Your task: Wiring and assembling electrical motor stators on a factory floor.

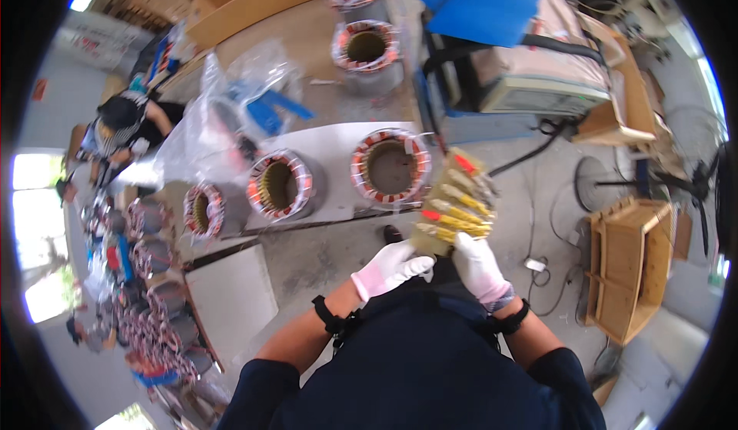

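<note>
Two forearms (311,326) with two black wristbands (328,316) are reaching forward beside one dark shirt (430,361), and they are ending in two hands in pale gloves. Right grip (478,267) is closing on the lower edge of one yellowish bundle (463,208), which is showing several yellow strands and at least two red marks. Left grip (393,267) is keeping its fingers narrow at the lower left corner of this bundle; whether it is pinching, I cannot tell. The bundle is hanging just beside the worktop (315,234), near its front right corner. On this worktop, five ring-shaped cores (423,176) with orange-and-white rims are standing: three are forming a front row and two are standing farther back. One open cardboard box (257,11) is lying at the back. To the left, one co-worker (123,118) is bending forward, near many more cores, too crowded for exact counting.
</note>
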A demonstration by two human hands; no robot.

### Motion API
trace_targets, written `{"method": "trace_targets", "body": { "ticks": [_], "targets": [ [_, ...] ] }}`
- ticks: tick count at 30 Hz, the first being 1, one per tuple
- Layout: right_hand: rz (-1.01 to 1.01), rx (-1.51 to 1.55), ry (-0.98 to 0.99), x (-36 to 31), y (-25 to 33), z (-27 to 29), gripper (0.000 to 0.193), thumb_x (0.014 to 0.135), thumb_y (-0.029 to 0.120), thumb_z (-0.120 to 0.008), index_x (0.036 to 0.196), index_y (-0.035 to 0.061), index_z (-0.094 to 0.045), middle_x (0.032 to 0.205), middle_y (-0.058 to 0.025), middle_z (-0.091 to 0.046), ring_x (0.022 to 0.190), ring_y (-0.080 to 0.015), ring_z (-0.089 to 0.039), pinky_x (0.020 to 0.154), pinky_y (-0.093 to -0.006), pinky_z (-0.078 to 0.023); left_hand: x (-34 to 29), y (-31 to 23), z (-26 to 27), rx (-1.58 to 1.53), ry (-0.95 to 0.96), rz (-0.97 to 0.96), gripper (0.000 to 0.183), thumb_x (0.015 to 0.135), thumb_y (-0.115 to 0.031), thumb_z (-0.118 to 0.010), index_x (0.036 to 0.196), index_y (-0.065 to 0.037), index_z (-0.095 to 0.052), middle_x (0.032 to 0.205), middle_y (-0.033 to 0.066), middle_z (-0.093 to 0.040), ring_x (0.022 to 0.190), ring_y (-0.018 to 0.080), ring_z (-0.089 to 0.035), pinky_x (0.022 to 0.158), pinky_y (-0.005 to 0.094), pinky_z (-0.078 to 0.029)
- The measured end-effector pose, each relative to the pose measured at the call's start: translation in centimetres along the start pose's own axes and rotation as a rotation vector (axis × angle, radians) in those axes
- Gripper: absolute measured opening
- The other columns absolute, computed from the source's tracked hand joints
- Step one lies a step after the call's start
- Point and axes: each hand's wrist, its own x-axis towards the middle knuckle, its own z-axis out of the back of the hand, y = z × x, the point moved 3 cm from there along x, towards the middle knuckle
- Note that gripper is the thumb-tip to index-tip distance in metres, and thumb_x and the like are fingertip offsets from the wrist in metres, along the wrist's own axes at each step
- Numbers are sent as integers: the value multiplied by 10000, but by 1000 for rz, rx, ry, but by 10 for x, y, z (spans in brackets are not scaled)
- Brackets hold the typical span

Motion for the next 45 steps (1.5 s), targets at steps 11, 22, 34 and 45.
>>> {"method": "trace_targets", "body": {
  "ticks": [11,22,34,45],
  "targets": [
    [-503,-604,488,7,72,135,586,982,494,-600,1244,-30,-628,1086,-111,-696,963,-167,-666,857,-312,-533,21,3,-15,-328,-212,88,286,997,-106,-493,1127,94,-650,1046,175,-717,894,232,-710,818,356,-568],
    [57,-508,-638,222,175,417,762,852,265,-758,1471,-7,-410,948,-85,-664,637,-146,-574,539,-306,-459,17,-4,-45,-362,-498,103,310,990,-202,-549,1063,80,-655,919,167,-710,804,246,-696,755,366,-557],
    [150,-377,-539,299,211,429,631,838,117,-714,1408,29,-458,920,-46,-629,692,-136,-588,554,-294,-463,30,-14,-70,-301,-717,105,320,999,-248,-560,1068,53,-643,910,148,-685,774,225,-655,741,342,-523],
    [-142,-1088,3,160,61,430,430,895,179,-698,1280,13,-599,798,-79,-678,589,-158,-634,478,-309,-491,35,-1,-74,-525,-743,6,302,1022,-156,-485,1082,86,-657,925,177,-713,807,237,-707,780,363,-553]
  ]
}}
